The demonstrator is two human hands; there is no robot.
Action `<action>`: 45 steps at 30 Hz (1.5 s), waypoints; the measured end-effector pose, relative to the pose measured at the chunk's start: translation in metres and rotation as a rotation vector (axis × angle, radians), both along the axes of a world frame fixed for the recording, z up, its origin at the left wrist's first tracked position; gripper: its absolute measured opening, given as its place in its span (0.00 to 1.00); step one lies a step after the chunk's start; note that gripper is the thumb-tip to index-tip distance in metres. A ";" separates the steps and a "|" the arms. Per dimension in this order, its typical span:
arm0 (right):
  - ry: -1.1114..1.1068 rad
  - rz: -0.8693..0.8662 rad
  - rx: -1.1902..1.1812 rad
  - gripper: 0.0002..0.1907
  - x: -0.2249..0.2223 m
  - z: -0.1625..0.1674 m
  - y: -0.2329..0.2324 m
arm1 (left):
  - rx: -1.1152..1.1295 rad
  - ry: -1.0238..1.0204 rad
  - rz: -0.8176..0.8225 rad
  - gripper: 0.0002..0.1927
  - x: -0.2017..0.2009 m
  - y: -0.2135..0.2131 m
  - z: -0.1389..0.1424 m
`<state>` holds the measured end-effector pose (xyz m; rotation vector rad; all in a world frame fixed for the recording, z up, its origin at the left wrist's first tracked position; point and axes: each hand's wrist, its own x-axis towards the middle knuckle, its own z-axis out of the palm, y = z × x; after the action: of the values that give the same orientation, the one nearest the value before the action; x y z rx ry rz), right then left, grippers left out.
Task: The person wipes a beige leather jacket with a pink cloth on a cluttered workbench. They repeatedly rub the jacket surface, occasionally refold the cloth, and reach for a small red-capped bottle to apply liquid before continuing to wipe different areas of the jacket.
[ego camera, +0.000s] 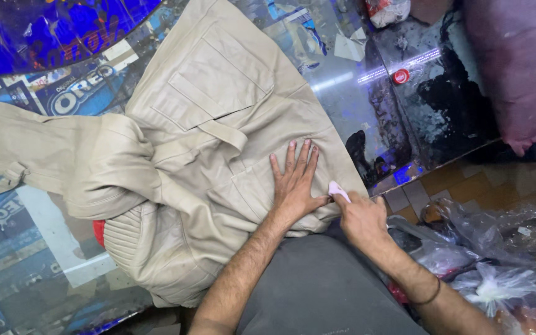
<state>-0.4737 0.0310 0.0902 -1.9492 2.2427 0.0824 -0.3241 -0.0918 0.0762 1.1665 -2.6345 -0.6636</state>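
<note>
A beige leather jacket [200, 161] lies spread over a glass table [355, 87], its left sleeve cut off by the frame edge and a red patch [98, 232] half hidden under its ribbed near hem. The left hand [294, 183] presses flat and open on its right side, while the right hand [362, 218] pinches a small pale object [337, 189], mostly covered by fingers. Crumpled plastic bags [491, 273] lie near right, their contents unclear.

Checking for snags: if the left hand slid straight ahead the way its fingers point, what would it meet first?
Probably the strap tab on the beige jacket, just beyond the left hand; depth is unclear.
</note>
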 end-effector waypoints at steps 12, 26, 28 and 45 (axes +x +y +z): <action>-0.192 0.154 -0.316 0.19 -0.017 -0.006 0.001 | 0.012 -0.018 -0.027 0.71 0.005 0.001 0.001; -0.900 0.277 -0.644 0.15 -0.059 -0.005 -0.050 | 0.018 0.403 0.060 0.41 0.016 -0.003 -0.002; -0.894 0.333 -0.574 0.15 -0.056 -0.020 -0.042 | -0.059 0.480 0.165 0.35 0.007 -0.008 0.000; -0.793 0.449 -0.637 0.19 -0.057 -0.055 -0.037 | -0.151 0.422 0.346 0.42 -0.258 -0.241 0.083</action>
<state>-0.5309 -0.0062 0.0355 -2.1566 1.3669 -1.2395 -0.5819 -0.3332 0.1595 1.2366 -2.0347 -0.5580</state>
